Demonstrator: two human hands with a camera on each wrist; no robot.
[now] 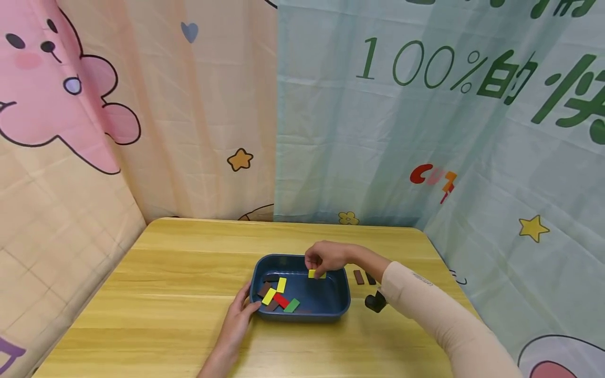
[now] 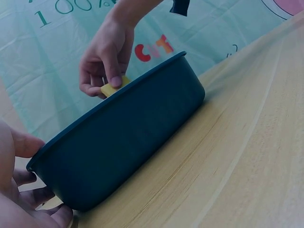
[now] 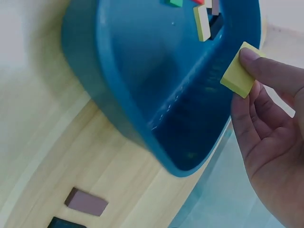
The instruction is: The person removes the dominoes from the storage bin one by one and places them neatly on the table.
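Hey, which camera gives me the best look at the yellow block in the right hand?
The right wrist view: the yellow block appears largest there, its broad face mostly visible, pinched by the right hand. The head view shows it small and partly covered; in the left wrist view, the blue tub and hand hide part.

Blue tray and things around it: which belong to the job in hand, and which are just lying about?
Part of the job:
Blue tray, held by the left hand
Yellow block, pinched by the right hand
Coloured blocks in the tray
Probably the brown block and black block beside the tray

Just around:
Table, as support
Printed curtains
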